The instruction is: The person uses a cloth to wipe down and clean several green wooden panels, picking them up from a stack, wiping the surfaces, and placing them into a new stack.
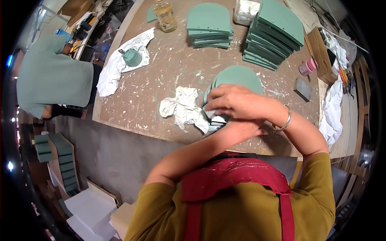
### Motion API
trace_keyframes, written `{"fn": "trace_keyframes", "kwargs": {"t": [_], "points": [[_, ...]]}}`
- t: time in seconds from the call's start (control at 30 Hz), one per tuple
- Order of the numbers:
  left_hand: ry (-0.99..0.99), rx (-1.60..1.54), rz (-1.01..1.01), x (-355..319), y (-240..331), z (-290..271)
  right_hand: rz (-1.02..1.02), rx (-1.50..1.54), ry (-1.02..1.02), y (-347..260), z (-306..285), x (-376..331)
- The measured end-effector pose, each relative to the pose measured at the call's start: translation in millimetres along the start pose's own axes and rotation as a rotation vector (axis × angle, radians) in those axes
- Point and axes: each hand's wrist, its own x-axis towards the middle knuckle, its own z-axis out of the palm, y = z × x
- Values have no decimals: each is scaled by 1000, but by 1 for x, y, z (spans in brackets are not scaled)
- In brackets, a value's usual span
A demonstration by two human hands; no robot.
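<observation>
Right hand clamps a green half-round panel; left hand under it, grip unclear. Crumpled white rag beside, on paint-flecked brown surface.

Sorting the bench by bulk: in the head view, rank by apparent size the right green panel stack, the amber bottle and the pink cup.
1. Right stack of green arched panels
2. Amber glass bottle
3. Pink ribbed cup
Fisheye distortion may skew sizes.

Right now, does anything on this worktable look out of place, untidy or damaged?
The brown tabletop is smeared all over with pale paint marks. The right stack of green panels leans, its boards stepped sideways, unlike the squarer middle stack. A crumpled stained rag lies beside the hands. Nothing looks spilled or broken.
</observation>
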Motion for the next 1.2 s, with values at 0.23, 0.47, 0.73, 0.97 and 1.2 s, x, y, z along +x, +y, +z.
{"fn": "trace_keyframes", "kwargs": {"t": [0.23, 0.47, 0.73, 0.97, 1.2], "points": [[76, -9, 73, 0, -4, 0, -81, -138, -44, 18, -2, 11], [95, -12, 87, -4, -1, -11, -96, -74, -147, 13, -11, 24], [54, 149, 93, 4, 3, -30, 85, -112, -25, 64, -44, 31], [56, 91, 84, 3, 1, -28, 142, -231, 101, 43, -36, 27], [18, 91, 97, 4, 2, -31, 194, -322, 183, 62, -36, 20]]}}
